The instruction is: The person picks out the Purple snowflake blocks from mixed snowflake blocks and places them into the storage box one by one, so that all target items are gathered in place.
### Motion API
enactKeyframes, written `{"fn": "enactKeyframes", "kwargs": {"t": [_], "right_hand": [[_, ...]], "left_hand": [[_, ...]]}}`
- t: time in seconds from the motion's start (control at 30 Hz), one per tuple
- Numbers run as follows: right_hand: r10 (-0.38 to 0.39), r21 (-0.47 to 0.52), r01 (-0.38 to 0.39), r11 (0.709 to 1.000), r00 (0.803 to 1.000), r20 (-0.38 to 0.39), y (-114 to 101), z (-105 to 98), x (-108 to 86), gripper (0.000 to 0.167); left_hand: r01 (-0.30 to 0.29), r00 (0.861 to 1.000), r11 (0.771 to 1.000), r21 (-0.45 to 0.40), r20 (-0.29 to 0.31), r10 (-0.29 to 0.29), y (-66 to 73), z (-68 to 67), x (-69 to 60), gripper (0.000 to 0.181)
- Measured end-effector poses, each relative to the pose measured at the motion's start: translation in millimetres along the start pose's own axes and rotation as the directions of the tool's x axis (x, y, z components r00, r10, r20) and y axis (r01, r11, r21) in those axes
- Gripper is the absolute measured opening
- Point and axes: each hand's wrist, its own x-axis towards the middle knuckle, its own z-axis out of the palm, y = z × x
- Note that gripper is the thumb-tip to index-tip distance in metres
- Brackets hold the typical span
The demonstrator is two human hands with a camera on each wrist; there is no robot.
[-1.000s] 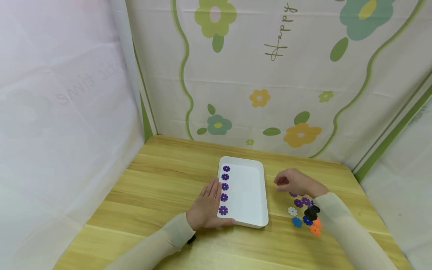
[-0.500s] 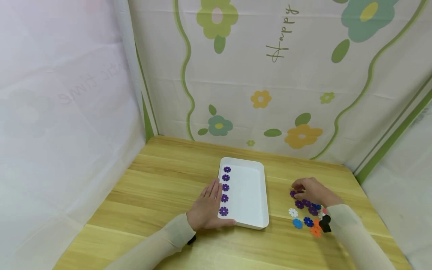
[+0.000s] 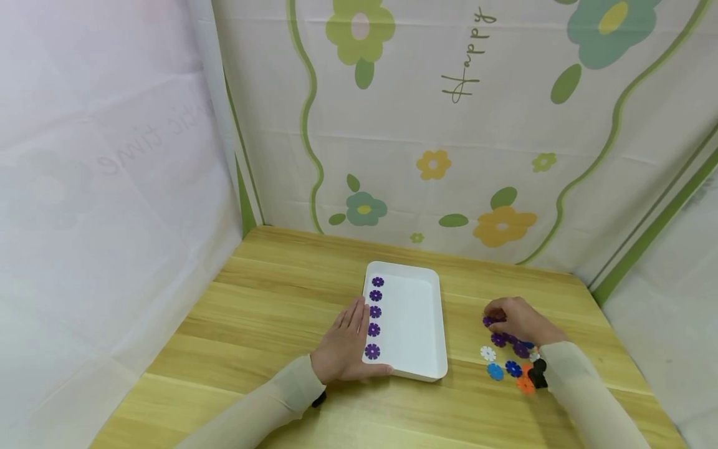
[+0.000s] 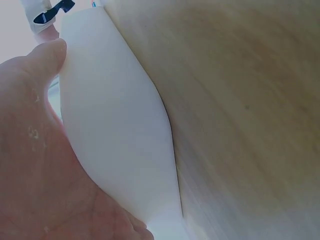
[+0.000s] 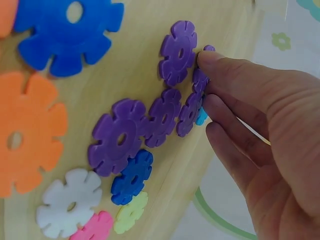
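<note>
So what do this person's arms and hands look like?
The left sleeve and right sleeve are long and pale cream. A small black object shows beside the first, another black object beside the second. The left hand and right hand are ungloved.

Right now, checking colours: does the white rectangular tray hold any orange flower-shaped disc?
No, the tray shows only five purple flower-shaped discs.

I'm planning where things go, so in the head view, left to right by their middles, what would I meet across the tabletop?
Left hand, five purple flower pieces, white tray, first white flower piece, light blue flower piece, front dark blue flower piece, front orange flower piece, black wrist object.
</note>
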Motion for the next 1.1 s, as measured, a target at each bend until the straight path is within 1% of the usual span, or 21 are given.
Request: {"fn": "enactKeyframes", "kwargs": {"t": [0.03,0.13,0.23,0.27,0.37,0.47,0.57,0.6,0.67,0.83,0.97,1.1], "right_hand": [[-0.008,0.001,0.008,1.0,1.0,0.005,1.1,-0.4,0.9,0.029],[0.009,0.028,-0.01,1.0,1.0,0.012,3.5,-1.4,3.7,0.029],[0.007,0.048,-0.008,0.999,1.0,0.025,5.4,-2.4,5.4,0.029],[0.019,0.058,-0.02,0.998,0.999,0.027,5.5,-2.8,6.0,0.029],[0.009,0.059,-0.011,0.998,0.999,0.037,6.6,-4.9,6.8,0.028],[0.007,0.062,-0.009,0.998,0.999,0.039,6.5,-7.4,7.4,0.018],[0.014,0.08,-0.019,0.997,0.998,0.06,5.9,-10.5,7.8,0.004],[0.016,0.088,-0.022,0.996,0.998,0.068,5.7,-12.3,7.6,0.002],[0.026,0.099,-0.034,0.995,0.996,0.088,4.2,-16.6,6.7,0.005],[0.019,0.096,-0.03,0.995,0.993,0.117,-2.0,-26.9,6.8,0.015],[-0.007,0.086,-0.004,0.996,0.993,0.118,-9.3,-33.5,11.5,0.016],[-0.04,0.069,0.033,0.997,0.994,0.102,-20.4,-39.0,21.6,0.015]], "left_hand": [[0.001,1.0,1.0,0.0,0.001,-0.001,0.0,-0.1,0.0,0.131],[0.002,1.0,1.0,0.0,0.004,-0.002,-0.1,-0.2,-0.1,0.131],[0.003,1.0,1.0,-0.001,0.006,-0.003,-0.1,0.1,-0.4,0.131],[0.004,1.0,1.0,-0.002,0.007,-0.004,-0.1,0.1,-0.5,0.131],[0.005,1.0,1.0,-0.003,0.01,-0.005,-0.1,0.5,-0.6,0.132],[0.006,1.0,1.0,-0.005,0.01,-0.006,-0.4,1.3,-0.1,0.132],[0.008,1.0,1.0,-0.006,0.007,-0.007,-0.8,1.9,0.5,0.132],[0.007,1.0,1.0,-0.005,0.004,-0.007,-0.9,1.8,0.6,0.132],[0.005,1.0,1.0,-0.002,0.003,-0.005,-0.7,1.4,0.8,0.132],[0.002,1.0,1.0,0.009,-0.002,-0.002,-0.8,0.8,0.8,0.132],[-0.004,1.0,1.0,0.011,-0.011,0.005,-1.2,1.4,0.6,0.131],[-0.01,1.0,1.0,0.015,-0.02,0.01,-0.9,1.3,0.2,0.131]]}}
